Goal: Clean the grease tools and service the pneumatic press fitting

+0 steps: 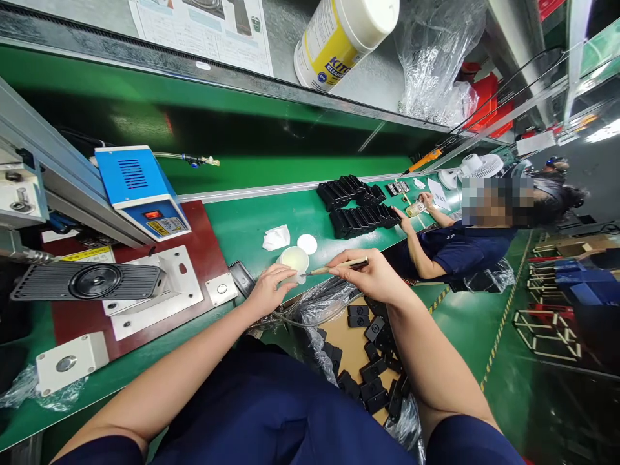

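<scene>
My right hand (371,276) is closed around a slim wooden-handled brush (320,270), held slanting down to the left. Its thin tip meets a small whitish piece (301,278) at the fingertips of my left hand (269,290). Those fingers are pinched together at the near side of a small white tub (295,259) with pale yellowish contents. Right behind the tub lie a round white lid (307,243) and a crumpled white tissue (276,237).
Left stands a press fixture with a black speaker panel (87,281), a blue box (140,187) and button boxes (72,363). Black housings (358,216) are lined up on the bench. Below is a carton of black parts (372,368). A co-worker (445,248) sits at right.
</scene>
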`<state>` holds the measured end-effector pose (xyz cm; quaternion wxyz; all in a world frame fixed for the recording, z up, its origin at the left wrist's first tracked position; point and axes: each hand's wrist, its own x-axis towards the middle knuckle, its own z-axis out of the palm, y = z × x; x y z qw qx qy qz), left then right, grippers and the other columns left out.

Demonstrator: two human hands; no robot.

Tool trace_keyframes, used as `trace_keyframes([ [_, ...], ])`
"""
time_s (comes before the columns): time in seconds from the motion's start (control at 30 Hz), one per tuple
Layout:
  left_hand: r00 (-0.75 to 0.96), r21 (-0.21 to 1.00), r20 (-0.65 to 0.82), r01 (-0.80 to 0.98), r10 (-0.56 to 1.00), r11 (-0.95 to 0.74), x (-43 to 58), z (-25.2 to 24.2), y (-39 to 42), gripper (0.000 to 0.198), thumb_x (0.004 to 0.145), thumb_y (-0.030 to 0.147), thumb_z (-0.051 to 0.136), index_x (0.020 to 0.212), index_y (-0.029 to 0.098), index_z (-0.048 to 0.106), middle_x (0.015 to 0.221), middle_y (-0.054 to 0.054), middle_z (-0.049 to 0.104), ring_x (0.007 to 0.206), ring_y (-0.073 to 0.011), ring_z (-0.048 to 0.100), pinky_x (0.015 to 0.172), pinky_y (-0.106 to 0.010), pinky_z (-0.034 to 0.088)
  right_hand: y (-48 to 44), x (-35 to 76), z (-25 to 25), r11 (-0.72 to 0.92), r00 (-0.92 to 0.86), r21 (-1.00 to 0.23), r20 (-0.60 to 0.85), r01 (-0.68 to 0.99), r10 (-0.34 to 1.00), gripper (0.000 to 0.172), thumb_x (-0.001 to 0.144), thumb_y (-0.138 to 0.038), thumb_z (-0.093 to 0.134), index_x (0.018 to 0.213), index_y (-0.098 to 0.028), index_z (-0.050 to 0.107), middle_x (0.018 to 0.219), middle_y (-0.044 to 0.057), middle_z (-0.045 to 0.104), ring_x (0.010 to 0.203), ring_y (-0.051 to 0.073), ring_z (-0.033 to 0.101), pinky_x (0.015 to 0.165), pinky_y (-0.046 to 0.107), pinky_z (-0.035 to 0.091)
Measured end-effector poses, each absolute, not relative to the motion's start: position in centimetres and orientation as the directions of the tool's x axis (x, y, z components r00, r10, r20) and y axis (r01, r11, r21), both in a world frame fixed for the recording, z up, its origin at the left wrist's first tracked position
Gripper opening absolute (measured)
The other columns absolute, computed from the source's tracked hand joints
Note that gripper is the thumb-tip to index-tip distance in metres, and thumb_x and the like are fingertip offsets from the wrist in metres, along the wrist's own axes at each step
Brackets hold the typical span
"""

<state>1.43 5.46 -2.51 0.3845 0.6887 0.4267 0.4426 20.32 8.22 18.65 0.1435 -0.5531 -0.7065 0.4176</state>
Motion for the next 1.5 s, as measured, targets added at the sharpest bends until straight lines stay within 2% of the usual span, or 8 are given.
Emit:
trace_keyframes([
  [0.27,0.425,0.874,0.3,0.236,0.854,-0.425,0.8,-1.5,6.0,0.026,0.088,0.026,0.055,0.11,0.021,0.068,0.112,-0.011,0.068,0.113,-0.0254,0.059,0.096,-0.045,0.048,9.6,20.5,19.0,0.227,-0.628,-0.745,-0.311,0.627,0.713,0.022,0.082,-0.034,0.067,0.09,-0.015,0.073,0.091,0.009,0.074,0.085,0.02,0.068,0.078,0.03,0.052],
  [0.5,0.499,0.897,0.273,0.177,0.823,-0.405,0.4,-0.3,6.3,0.026,0.088,0.026,0.052,0.106,0.022,0.07,0.116,-0.009,0.067,0.113,-0.0224,0.059,0.098,-0.039,0.048,9.4,20.8,20.4,0.286,-0.675,-0.739,-0.296,0.61,0.675,0.022,0.083,-0.034,0.065,0.093,-0.017,0.075,0.093,0.008,0.074,0.085,0.02,0.068,0.079,0.031,0.053],
  [0.63,0.526,0.89,0.247,0.209,0.814,-0.406,0.4,-0.3,6.2,0.024,0.086,0.027,0.055,0.104,0.025,0.071,0.113,-0.006,0.069,0.111,-0.0228,0.06,0.099,-0.039,0.047,9.4,21.0,21.3,0.271,-0.695,-0.733,-0.363,0.624,0.62,0.023,0.083,-0.036,0.064,0.095,-0.019,0.075,0.093,0.007,0.074,0.085,0.019,0.068,0.081,0.032,0.053],
  [0.77,0.519,0.883,0.233,0.243,0.823,-0.402,0.4,-0.5,5.9,0.024,0.086,0.027,0.054,0.102,0.027,0.071,0.11,-0.004,0.07,0.11,-0.0226,0.061,0.098,-0.039,0.047,9.4,21.7,22.6,0.213,-0.651,-0.73,-0.388,0.649,0.653,0.024,0.08,-0.038,0.066,0.091,-0.018,0.075,0.09,0.007,0.074,0.084,0.02,0.068,0.08,0.032,0.054],
  [1.03,0.515,0.882,0.227,0.251,0.827,-0.398,-0.2,0.4,5.9,0.023,0.087,0.028,0.052,0.098,0.024,0.072,0.111,-0.006,0.069,0.109,-0.0225,0.061,0.097,-0.037,0.048,8.4,22.7,24.0,0.138,-0.499,-0.796,-0.224,0.589,0.837,0.019,0.073,-0.036,0.074,0.082,-0.019,0.076,0.087,0.008,0.075,0.083,0.024,0.07,0.076,0.035,0.055],
  [1.2,0.515,0.889,0.229,0.234,0.826,-0.393,0.0,0.5,5.6,0.022,0.086,0.027,0.053,0.098,0.023,0.071,0.112,-0.007,0.068,0.106,-0.0221,0.062,0.096,-0.037,0.049,8.1,21.9,23.0,0.17,-0.503,-0.734,-0.26,0.658,0.824,0.024,0.076,-0.039,0.07,0.084,-0.017,0.076,0.088,0.008,0.074,0.078,0.021,0.067,0.068,0.03,0.052],
  [1.33,0.447,0.892,0.229,0.259,0.865,-0.37,0.1,0.1,5.3,0.021,0.083,0.03,0.059,0.1,0.025,0.071,0.108,-0.006,0.07,0.109,-0.0241,0.061,0.097,-0.041,0.047,7.3,20.7,21.7,0.211,-0.452,-0.662,-0.214,0.719,0.866,0.025,0.08,-0.039,0.066,0.082,-0.016,0.073,0.069,0.003,0.068,0.058,0.013,0.056,0.051,0.025,0.041],
  [1.5,0.337,0.871,0.242,0.337,0.91,-0.356,0.4,-0.4,5.0,0.021,0.082,0.03,0.063,0.101,0.026,0.071,0.103,-0.006,0.071,0.109,-0.0256,0.059,0.095,-0.045,0.043,6.3,19.3,19.2,-0.034,-0.192,-0.732,-0.224,0.681,0.955,0.029,0.075,-0.044,0.068,0.07,-0.016,0.067,0.054,0.001,0.061,0.047,0.012,0.052,0.045,0.023,0.038],
])
